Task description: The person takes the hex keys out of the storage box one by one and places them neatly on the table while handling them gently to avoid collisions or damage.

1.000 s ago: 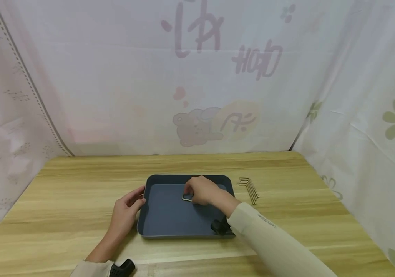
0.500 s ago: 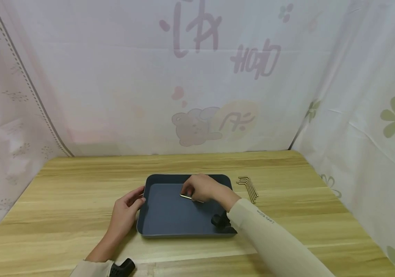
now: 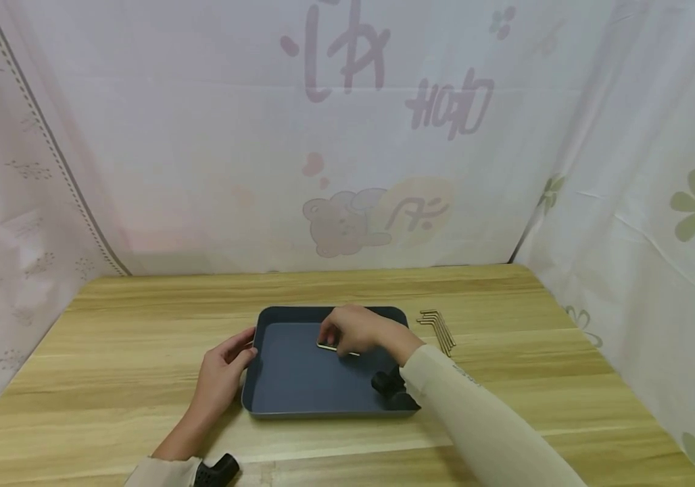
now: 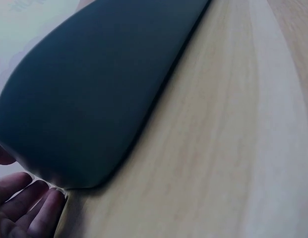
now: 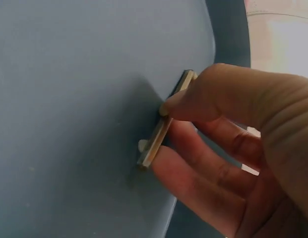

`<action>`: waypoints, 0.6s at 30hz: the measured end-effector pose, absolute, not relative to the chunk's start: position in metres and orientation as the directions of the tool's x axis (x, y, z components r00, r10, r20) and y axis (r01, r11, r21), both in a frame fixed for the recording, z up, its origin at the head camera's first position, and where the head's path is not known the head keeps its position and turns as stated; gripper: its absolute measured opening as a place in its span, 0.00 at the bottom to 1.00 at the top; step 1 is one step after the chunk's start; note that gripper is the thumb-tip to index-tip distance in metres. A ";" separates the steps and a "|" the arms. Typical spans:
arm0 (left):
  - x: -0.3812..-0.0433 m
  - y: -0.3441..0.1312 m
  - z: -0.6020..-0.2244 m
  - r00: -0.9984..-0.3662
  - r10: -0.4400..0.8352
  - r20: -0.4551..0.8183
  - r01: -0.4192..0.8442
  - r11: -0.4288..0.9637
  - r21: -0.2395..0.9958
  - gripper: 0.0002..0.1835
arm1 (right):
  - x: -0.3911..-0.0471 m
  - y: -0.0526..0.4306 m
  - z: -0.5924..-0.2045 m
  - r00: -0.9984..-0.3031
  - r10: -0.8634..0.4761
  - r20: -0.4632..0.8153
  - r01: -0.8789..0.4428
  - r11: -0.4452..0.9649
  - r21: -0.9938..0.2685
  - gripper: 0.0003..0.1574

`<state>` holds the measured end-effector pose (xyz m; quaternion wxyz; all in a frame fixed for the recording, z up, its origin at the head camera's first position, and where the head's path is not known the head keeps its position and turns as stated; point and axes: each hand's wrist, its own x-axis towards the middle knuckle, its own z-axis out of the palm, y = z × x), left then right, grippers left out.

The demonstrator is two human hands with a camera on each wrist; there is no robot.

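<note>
A dark grey-blue rectangular tray (image 3: pixel 299 389) lies on the wooden table. My left hand (image 3: pixel 218 375) holds its left side, thumb at the rim and fingers against the outer wall; the left wrist view shows these fingers (image 4: pixel 47 213) beside the tray's corner. Over the tray's middle, my right hand (image 3: pixel 360 331) pinches a brass-coloured hex key (image 5: pixel 154 144) between thumb and fingers. The right wrist view shows its six-sided bar slanting close over the tray floor, partly covered by the thumb (image 5: pixel 193 101).
Several similar L-shaped hex keys (image 3: pixel 439 330) lie side by side on the wooden table (image 3: pixel 140 352), just right of the tray. Black wrist camera mounts (image 3: pixel 216 470) sit on both sleeves. Patterned white curtains (image 3: pixel 213 149) hang behind and beside the table.
Within the first half second my right hand shifted slightly left and the hex key turned, showing more of its length. Since then it has stayed nearly still. My left hand keeps its place.
</note>
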<state>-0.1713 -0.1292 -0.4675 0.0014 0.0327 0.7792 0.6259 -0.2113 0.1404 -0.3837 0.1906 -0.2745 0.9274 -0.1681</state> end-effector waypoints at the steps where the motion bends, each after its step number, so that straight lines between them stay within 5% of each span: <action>1: -0.171 -0.129 -0.468 -0.998 0.054 0.040 0.051 0.215 0.975 0.23 | -0.212 0.141 -0.384 -0.772 -0.581 -0.257 -0.453 0.787 -0.418 0.23; 18: -0.172 -0.128 -0.468 -0.998 0.048 0.039 0.049 0.236 0.970 0.23 | -0.210 0.152 -0.386 -0.781 -0.578 -0.237 -0.432 0.773 -0.465 0.19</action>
